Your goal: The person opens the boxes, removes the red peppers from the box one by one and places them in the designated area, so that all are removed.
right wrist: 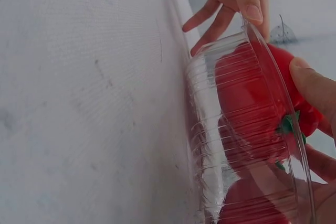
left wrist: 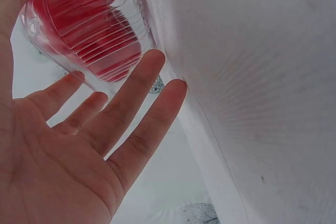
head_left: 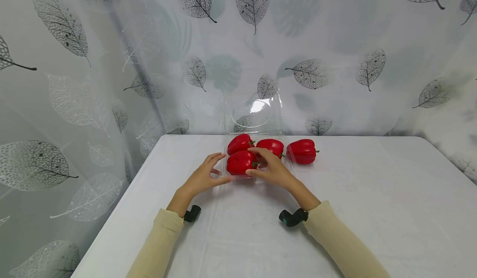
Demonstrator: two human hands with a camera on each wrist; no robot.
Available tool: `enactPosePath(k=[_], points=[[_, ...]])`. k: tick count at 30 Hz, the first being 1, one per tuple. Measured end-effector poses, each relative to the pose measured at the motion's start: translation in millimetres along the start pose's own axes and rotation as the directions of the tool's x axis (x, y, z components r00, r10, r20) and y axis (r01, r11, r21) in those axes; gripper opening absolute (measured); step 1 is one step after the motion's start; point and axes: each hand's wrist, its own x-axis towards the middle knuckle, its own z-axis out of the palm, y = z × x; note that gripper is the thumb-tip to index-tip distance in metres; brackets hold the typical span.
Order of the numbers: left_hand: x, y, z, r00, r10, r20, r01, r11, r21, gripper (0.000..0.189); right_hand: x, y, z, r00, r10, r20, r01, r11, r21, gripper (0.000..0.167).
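From the head, a glossy red pepper lies front left in the clear box, long axis crosswise, stem pointing right, the right hand gripping it; two other peppers share the box (a fourth sits outside). Left wrist: the left hand spreads wide. Right wrist: a thumb touches the pepper.

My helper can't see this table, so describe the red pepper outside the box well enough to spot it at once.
Near the far edge of the white table stands a clear plastic box, its lid raised. Just to its right, in the head view, lies the red pepper, green stem pointing right. Of four alike, it alone is outside the box.
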Motion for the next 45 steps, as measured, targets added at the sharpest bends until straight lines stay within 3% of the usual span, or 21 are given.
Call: enactPosePath(k=[12,22,31,45], points=[[0.7,-1.4,1.1,1.000,0.001,-0.004,-0.001,1.000,0.004,0.086,-2.6,0,-1,0.999,-0.034,-0.024,0.036,0.997,0.065,0.070],[0.5,-0.2,1.0,1.000,0.002,-0.001,-0.002,1.000,0.004,0.087,-11.2,-38,-12,0.998,-0.055,-0.021,0.057,0.995,0.085,0.062],[1.2,-1.0,1.7,1.000,-0.003,-0.007,0.003,1.000,0.006,0.088,-3.6,2,-5,0.998,0.023,-0.052,-0.015,0.989,0.145,0.069],[-1.6,2.6,0.3,1.000,-0.011,-0.006,0.011,1.000,0.007,0.088,-5.3,7,-8,0.997,0.042,-0.069,-0.031,0.987,0.157,0.068]])
